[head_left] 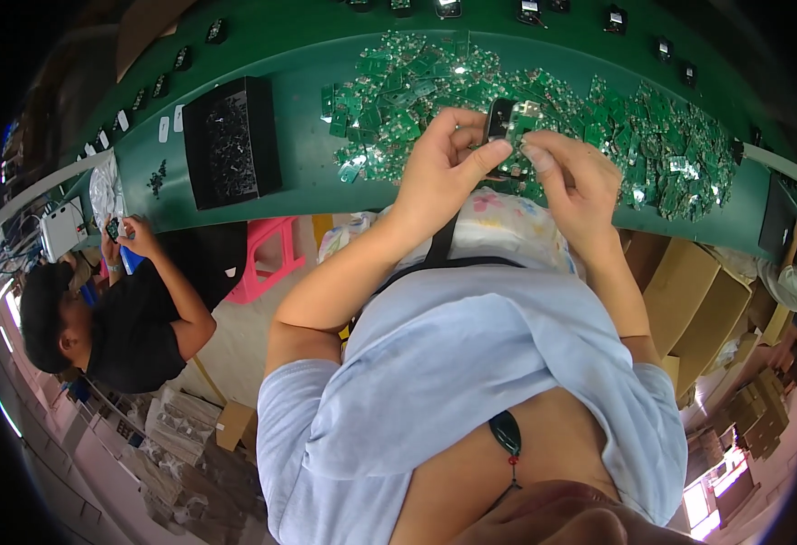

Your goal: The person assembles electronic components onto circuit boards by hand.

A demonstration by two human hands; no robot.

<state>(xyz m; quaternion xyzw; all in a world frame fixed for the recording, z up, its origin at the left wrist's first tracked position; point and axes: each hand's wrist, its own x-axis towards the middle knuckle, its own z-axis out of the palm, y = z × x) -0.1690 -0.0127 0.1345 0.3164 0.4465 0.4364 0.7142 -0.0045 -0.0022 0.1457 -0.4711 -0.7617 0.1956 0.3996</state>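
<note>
Between thumb and fingers, my left hand (453,159) grips a small black plastic casing (499,120), held upright over the near edge of the green bench. Against the casing's right side is a small green circuit board (526,116). My right hand (576,177) has its thumb and forefinger pinched close together at the lower part of that board; the fingertips partly hide what they grip. Under and beyond both hands spreads a large heap of loose green circuit boards (417,91).
A black open box (267,136) of small dark parts stands left on the bench (312,54). Black casings (616,20) line the far side. A co-worker (135,336) sits at left handling a small part, near a pink stool (271,259). Cardboard boxes (689,291) stand at right.
</note>
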